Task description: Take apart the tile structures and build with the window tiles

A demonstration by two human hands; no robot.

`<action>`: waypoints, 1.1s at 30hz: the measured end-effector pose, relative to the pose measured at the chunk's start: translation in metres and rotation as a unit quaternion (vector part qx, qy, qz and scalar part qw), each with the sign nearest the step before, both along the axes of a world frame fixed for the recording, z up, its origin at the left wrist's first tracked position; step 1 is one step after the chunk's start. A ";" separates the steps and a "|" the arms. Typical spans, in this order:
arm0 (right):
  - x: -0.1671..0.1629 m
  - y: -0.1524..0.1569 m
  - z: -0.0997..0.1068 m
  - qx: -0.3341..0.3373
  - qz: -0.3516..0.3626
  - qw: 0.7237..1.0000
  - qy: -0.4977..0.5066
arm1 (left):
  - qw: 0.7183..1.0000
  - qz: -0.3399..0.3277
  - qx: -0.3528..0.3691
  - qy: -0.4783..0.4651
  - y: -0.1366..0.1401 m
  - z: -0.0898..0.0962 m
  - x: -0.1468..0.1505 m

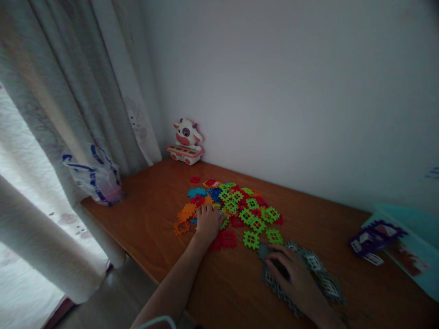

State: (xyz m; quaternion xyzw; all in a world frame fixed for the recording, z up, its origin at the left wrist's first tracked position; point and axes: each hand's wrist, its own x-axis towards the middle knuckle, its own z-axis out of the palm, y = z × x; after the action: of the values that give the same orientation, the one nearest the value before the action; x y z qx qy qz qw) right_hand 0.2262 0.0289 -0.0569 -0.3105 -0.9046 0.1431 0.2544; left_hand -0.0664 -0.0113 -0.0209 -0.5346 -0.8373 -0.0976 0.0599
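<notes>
My left hand [208,224] lies on a heap of plastic interlocking building tiles, fingers stretched forward and a little apart. Orange tiles [187,212] are to its left, red tiles [228,239] lie near its wrist, and lime-green window tiles [258,224] spread to its right. My right hand [293,272] is over a group of grey window tiles [313,262], its thumb and forefinger closed at the edge of a grey tile [264,250]. The palm hides part of the grey group. What lies under my left fingers is partly hidden.
A cow-shaped toy piano [186,142] stands at the back against the wall. A plastic bag [98,178] sits at the table's left edge by the curtain [78,91]. At right are a purple tile build [375,237] and a pale teal box [411,246] on the wooden table [144,201].
</notes>
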 end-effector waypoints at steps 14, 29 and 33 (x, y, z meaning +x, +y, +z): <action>-0.003 -0.004 0.005 -0.005 -0.019 1.000 0.010 | 0.880 -0.410 0.219 -0.102 -0.007 -0.015 0.033; -0.001 -0.007 0.007 -0.039 -0.058 0.998 -0.008 | 0.868 -0.486 0.038 -0.089 -0.009 -0.016 0.063; -0.001 -0.009 0.011 -0.041 -0.062 0.997 -0.025 | 0.878 -0.471 0.031 -0.086 -0.010 -0.022 0.062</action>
State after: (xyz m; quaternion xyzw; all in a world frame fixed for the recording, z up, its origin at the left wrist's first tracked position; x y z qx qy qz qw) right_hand 0.2255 0.0195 -0.0463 -0.3796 -0.8830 0.1566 0.2273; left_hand -0.0046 -0.0211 -0.0425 -0.8530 -0.4852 -0.1857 -0.0490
